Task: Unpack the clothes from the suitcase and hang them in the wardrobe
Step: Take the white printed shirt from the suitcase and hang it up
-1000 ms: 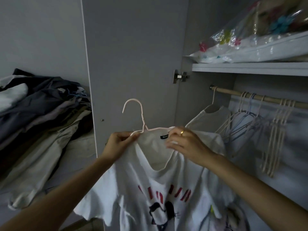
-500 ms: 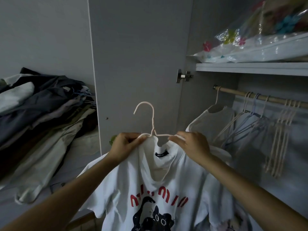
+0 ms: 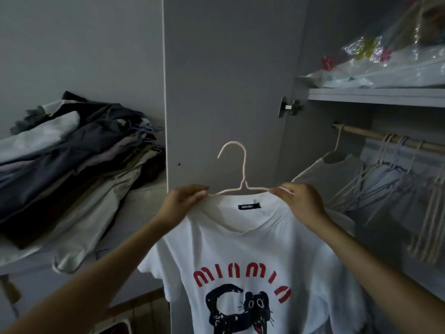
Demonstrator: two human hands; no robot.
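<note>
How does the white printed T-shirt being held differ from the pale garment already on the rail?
The white T-shirt sits on a pink hanger off the rail, its shoulders pinched by the left hand and right hand; the pale garment hangs from the wooden rail, untouched. The T-shirt shows red lettering; the garment looks plain. Both are on hangers.

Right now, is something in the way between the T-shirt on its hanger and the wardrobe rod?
Nothing visible blocks it. The white T-shirt hangs on the pink hanger, and the wooden rod has a bare stretch at its left end, left of the hung top.
</note>
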